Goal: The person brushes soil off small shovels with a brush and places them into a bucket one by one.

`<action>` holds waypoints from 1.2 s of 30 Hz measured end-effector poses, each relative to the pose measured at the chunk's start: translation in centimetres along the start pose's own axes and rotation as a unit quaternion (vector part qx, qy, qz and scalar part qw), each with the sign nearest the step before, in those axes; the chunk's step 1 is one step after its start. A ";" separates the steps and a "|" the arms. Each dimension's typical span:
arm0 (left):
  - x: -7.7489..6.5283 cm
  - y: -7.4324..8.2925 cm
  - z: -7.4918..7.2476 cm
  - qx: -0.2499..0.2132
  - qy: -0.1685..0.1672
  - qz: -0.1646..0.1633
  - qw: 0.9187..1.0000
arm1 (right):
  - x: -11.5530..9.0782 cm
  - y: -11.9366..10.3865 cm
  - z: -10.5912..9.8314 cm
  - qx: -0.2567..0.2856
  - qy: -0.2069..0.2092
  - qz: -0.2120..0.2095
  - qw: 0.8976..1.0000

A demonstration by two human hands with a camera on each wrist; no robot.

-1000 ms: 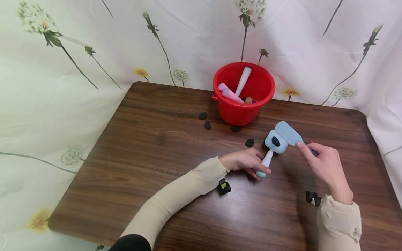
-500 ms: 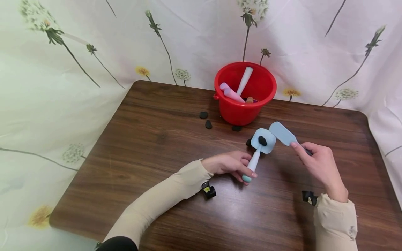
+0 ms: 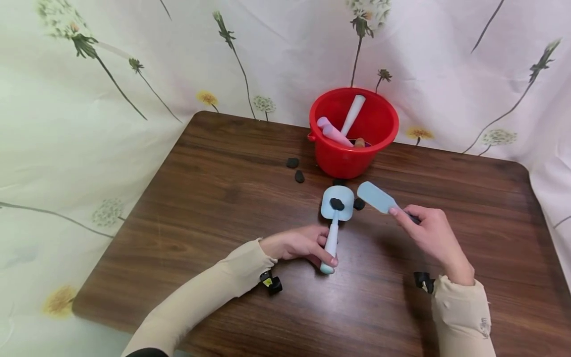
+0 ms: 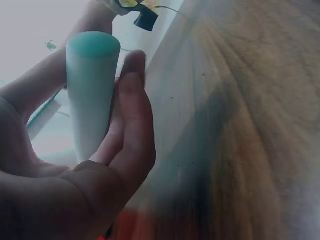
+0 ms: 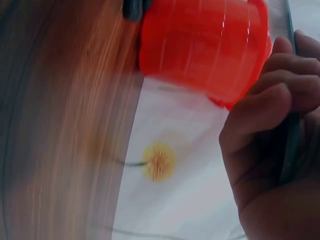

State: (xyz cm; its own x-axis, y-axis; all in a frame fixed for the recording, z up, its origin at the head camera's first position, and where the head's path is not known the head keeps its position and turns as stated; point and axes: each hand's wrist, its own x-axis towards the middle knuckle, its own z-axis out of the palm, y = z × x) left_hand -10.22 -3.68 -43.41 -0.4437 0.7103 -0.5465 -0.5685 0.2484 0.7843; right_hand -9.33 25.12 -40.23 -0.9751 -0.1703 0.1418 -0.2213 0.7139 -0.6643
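Observation:
My left hand point(image 3: 305, 244) grips the white handle of a small light-blue shovel point(image 3: 327, 194). A black stone-like lump point(image 3: 336, 204) lies on its flat blade. The left wrist view shows the handle's teal end point(image 4: 93, 44) between thumb and curled fingers. To the right, my right hand point(image 3: 429, 230) holds a light-blue spatula point(image 3: 375, 197) by its dark handle, thumb along the near end of the blade. The spatula's blade is apart from the shovel, pointing up and left. In the right wrist view my fingers wrap the dark handle point(image 5: 291, 150).
A red bucket point(image 3: 350, 162) stands at the table's point(image 3: 200, 223) back edge, with white and pink handles point(image 3: 336, 135) sticking up inside. Several black lumps point(image 3: 299, 176) lie near it, one point(image 3: 359, 204) just right of the shovel's blade. A flower-printed cloth point(image 3: 285, 59) hangs behind.
My left hand has carried the shovel leftward, with the lump on its blade. My right hand has moved left as well, and the spatula has come away from the shovel's edge.

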 end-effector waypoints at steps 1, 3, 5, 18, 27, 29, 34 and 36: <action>-0.2 -0.1 0.0 0.003 0.003 0.002 1.000 | 0.1 -0.2 0.3 0.003 -0.008 -0.002 1.000; -0.4 -0.4 0.1 0.012 0.009 0.006 1.000 | 0.4 -0.6 0.9 0.008 -0.035 -0.001 0.999; -0.7 -0.5 0.2 0.020 0.014 0.006 1.000 | 0.7 -1.0 1.5 0.014 -0.070 0.001 0.997; -1.4 -1.2 0.7 0.060 0.009 0.017 0.998 | 2.1 -2.8 3.8 0.032 -0.219 0.013 0.975; -1.8 -1.3 0.9 0.094 -0.008 0.022 0.995 | 2.6 -2.7 4.2 0.022 -0.256 0.031 0.966; -1.9 -1.4 0.9 0.093 -0.011 0.020 0.995 | 2.7 -2.6 4.1 0.017 -0.258 0.028 0.966; -1.9 -1.4 1.1 0.073 -0.013 0.017 0.997 | 3.1 -2.4 4.3 0.003 -0.252 0.000 0.968; -1.9 -1.5 1.1 0.068 -0.011 0.017 0.997 | 3.3 -2.3 4.5 -0.003 -0.242 -0.013 0.970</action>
State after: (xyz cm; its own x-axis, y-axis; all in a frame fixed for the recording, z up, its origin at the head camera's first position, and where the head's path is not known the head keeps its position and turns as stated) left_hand -7.77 -4.65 -43.20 -0.4448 0.7332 -0.5143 -0.4539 0.3105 0.8352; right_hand -11.95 19.88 -41.50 -0.8501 -0.4858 -0.2032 -0.2475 0.7092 -0.6601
